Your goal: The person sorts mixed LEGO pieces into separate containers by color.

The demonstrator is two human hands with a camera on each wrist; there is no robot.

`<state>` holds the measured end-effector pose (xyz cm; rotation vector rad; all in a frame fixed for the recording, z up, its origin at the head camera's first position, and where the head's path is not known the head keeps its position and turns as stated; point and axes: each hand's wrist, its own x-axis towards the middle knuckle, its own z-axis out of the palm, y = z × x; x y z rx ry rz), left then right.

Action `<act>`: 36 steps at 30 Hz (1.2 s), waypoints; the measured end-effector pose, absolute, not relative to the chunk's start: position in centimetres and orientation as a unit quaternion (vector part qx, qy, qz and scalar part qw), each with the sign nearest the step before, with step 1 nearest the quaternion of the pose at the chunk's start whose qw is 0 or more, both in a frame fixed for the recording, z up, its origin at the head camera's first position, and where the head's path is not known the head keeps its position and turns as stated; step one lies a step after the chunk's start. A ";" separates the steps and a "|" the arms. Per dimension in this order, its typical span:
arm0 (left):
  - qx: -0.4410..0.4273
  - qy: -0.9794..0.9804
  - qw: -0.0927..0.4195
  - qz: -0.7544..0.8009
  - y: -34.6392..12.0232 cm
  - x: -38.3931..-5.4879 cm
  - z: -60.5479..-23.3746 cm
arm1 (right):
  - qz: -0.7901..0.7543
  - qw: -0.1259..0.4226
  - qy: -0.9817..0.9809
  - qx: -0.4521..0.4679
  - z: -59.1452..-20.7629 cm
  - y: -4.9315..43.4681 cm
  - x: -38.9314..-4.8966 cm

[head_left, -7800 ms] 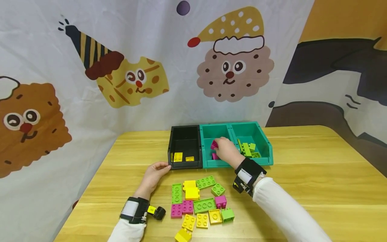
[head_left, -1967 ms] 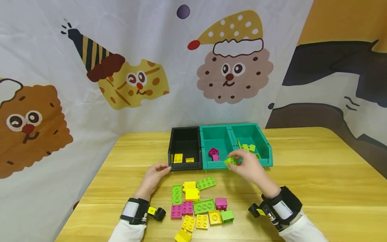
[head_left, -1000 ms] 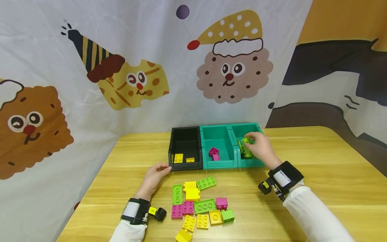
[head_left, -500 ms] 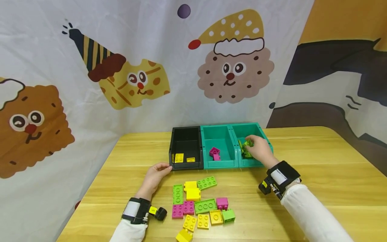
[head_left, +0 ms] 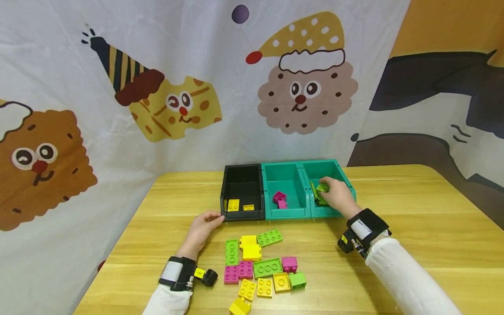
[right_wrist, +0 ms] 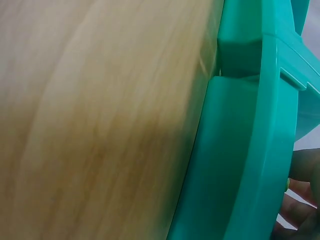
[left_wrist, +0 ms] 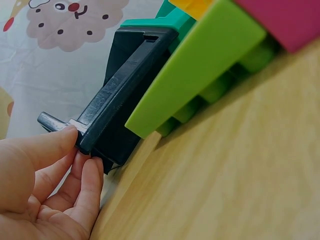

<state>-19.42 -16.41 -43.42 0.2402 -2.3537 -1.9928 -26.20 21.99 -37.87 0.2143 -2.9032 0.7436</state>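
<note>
My left hand (head_left: 203, 227) pinches the front left corner of the black bin (head_left: 243, 216), its thumb on the rim and fingertips below, as the left wrist view shows. Inside that bin lie a few yellow building bricks (head_left: 233, 205). My right hand (head_left: 339, 196) reaches into the right teal bin (head_left: 346, 181) and holds a small green building brick (head_left: 322, 188) among other green ones. In the right wrist view the bin's wall (right_wrist: 260, 165) hides most of the hand. Magenta building bricks (head_left: 280, 197) sit in the middle teal bin (head_left: 286, 213).
In front of the bins, loose bricks lie on the wooden table (head_left: 334, 280): green plates (head_left: 267, 267), yellow bricks (head_left: 251, 252), magenta bricks (head_left: 231, 274). A patterned cloth (head_left: 189, 148) hangs behind the table. Cameras are strapped to both wrists.
My right hand first placed a magenta brick in the middle bin. It then carried a small green brick from the table into the right bin and lowered it. The left hand stayed put.
</note>
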 end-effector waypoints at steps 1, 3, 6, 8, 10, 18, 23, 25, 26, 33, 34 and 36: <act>0.078 -0.761 0.024 -0.643 -16.4 -19.4 -43.4 | 0.244 0.068 -0.965 0.072 -37.9 22.0 -26.3; 0.079 -0.762 0.024 -0.643 -16.4 -19.4 -43.3 | 0.242 0.066 -0.965 0.075 -37.8 22.0 -26.3; 0.079 -0.763 0.023 -0.641 -16.4 -19.2 -43.2 | 0.238 0.068 -0.965 0.083 -37.8 21.9 -26.5; 0.078 -0.765 0.022 -0.639 -16.4 -19.2 -43.1 | 0.234 0.077 -0.965 0.086 -37.9 21.9 -26.8; 0.077 -0.766 0.023 -0.638 -16.4 -19.2 -43.1 | 0.224 0.089 -0.966 0.089 -38.0 21.9 -27.1; 0.076 -0.775 0.023 -0.627 -16.5 -19.3 -43.3 | 0.201 0.093 -0.972 0.076 -38.6 21.6 -28.6; 0.074 -0.772 0.022 -0.631 -16.5 -19.3 -43.3 | 0.171 0.060 -0.981 0.073 -38.8 21.3 -29.1; 0.074 -0.772 0.022 -0.631 -16.5 -19.3 -43.3 | 0.152 0.051 -0.984 0.074 -38.9 21.3 -29.0; 0.073 -0.771 0.021 -0.632 -16.5 -19.3 -43.3 | 0.141 0.051 -0.986 0.075 -39.0 21.3 -29.0; 0.071 -0.765 0.021 -0.640 -16.5 -19.4 -43.4 | 0.112 0.050 -0.988 0.093 -39.3 21.3 -28.8; 0.071 -0.765 0.022 -0.640 -16.5 -19.4 -43.4 | 0.114 0.048 -0.988 0.096 -39.3 21.3 -28.8; 0.071 -0.763 0.021 -0.642 -16.5 -19.4 -43.5 | 0.117 0.044 -0.987 0.103 -39.3 21.3 -28.6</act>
